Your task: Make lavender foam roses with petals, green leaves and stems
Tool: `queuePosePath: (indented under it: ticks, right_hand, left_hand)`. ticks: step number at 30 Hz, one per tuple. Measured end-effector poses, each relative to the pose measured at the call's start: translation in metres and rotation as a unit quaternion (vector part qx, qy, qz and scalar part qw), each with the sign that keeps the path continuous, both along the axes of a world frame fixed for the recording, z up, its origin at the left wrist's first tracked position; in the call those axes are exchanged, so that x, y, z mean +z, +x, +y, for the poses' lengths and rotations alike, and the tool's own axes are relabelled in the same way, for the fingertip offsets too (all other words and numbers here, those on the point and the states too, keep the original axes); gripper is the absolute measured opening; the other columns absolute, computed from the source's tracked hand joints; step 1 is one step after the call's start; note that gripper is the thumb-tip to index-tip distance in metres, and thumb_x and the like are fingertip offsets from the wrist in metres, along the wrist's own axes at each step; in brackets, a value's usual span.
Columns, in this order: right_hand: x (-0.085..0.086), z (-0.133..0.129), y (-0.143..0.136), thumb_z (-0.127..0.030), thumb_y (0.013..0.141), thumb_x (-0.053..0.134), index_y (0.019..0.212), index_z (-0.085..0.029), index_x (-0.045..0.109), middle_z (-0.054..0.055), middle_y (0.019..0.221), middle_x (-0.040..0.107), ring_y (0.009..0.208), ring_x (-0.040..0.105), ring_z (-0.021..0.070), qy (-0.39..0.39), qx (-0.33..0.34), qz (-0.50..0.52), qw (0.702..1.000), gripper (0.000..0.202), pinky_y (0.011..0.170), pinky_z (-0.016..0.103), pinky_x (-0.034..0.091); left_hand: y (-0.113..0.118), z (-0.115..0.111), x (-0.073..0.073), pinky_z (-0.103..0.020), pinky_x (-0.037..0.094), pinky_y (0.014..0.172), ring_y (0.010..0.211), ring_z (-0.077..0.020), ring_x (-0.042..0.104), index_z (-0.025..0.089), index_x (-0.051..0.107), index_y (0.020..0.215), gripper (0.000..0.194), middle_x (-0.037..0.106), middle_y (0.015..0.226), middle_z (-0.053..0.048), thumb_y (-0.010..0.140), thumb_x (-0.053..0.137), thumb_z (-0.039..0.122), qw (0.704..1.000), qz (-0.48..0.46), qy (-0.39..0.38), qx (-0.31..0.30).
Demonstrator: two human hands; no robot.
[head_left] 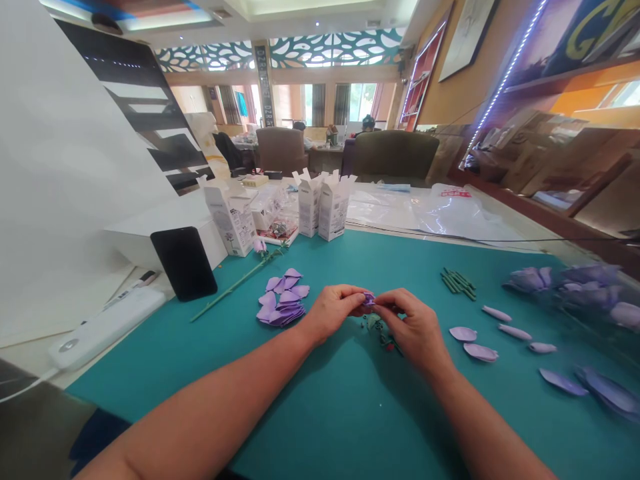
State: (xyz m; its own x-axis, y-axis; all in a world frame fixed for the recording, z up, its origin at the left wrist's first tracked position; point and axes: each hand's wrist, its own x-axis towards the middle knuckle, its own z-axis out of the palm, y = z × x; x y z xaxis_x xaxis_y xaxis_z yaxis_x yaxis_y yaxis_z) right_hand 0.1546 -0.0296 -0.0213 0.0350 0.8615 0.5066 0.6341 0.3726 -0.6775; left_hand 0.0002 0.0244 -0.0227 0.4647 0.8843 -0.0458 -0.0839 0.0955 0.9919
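Over the middle of the green mat (320, 427), my left hand (334, 309) and my right hand (414, 328) meet at a small purple flower piece (369, 299). Both hands are closed in a pinch on it, and fingertips cover much of its shape. Just below the fingers lie small green leaf-like parts (374, 323) and a tiny red bit (389, 347). A heap of purple petals (283, 303) sits to the left of my left hand. Beyond my right hand, pale purple petals (481, 353) and a bundle of short green stem pieces (459, 283) rest on the mat.
A long green stem (233, 288) with a pale bud lies at left, near a black phone (184, 263) and a white power strip (107, 327). White boxes (334, 208) stand behind. Purple flowers (530, 280) lie far right. Clear plastic bags (400, 210) cover the back.
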Motion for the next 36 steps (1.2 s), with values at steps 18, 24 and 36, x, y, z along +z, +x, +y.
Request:
queuePosePath:
  ticks: [18, 24, 36]
  right_hand:
    - [0.004, -0.001, -0.003, -0.033, 0.083, 0.055, 0.074, -0.022, 0.064, 0.003, 0.076, 0.064, 0.064, 0.058, 0.0145, 0.004, -0.012, -0.006, 1.0, 0.016, 0.062, 0.027, 0.048]
    - [0.002, 0.0, 0.002, -0.032, 0.081, 0.058, 0.074, -0.022, 0.063, 0.002, 0.074, 0.063, 0.064, 0.057, 0.0143, 0.001, -0.009, 0.003, 1.0, 0.014, 0.06, 0.026, 0.048]
    - [0.002, 0.0, 0.001, -0.028, 0.082, 0.059, 0.075, -0.022, 0.063, 0.001, 0.075, 0.065, 0.067, 0.06, 0.0146, 0.022, -0.003, -0.007, 1.0, 0.009, 0.062, 0.025, 0.047]
  left_hand:
    - [-0.003, -0.005, 0.006, -0.031, 0.05, 0.083, 0.087, -0.0176, 0.065, 0.012, 0.069, 0.098, 0.026, 0.071, 0.093, -0.007, 0.08, 0.06, 0.029, 0.997, 0.035, 0.07, -0.026]
    - [-0.004, -0.007, 0.007, -0.03, 0.048, 0.086, 0.096, -0.0192, 0.062, 0.013, 0.067, 0.103, 0.03, 0.068, 0.102, -0.008, 0.074, 0.066, 0.021, 0.989, 0.065, 0.127, -0.036]
    - [-0.006, -0.01, 0.011, -0.027, 0.047, 0.079, 0.085, -0.0163, 0.06, 0.016, 0.069, 0.1, 0.024, 0.066, 0.09, -0.005, 0.078, 0.062, 0.025, 0.963, 0.141, 0.229, -0.007]
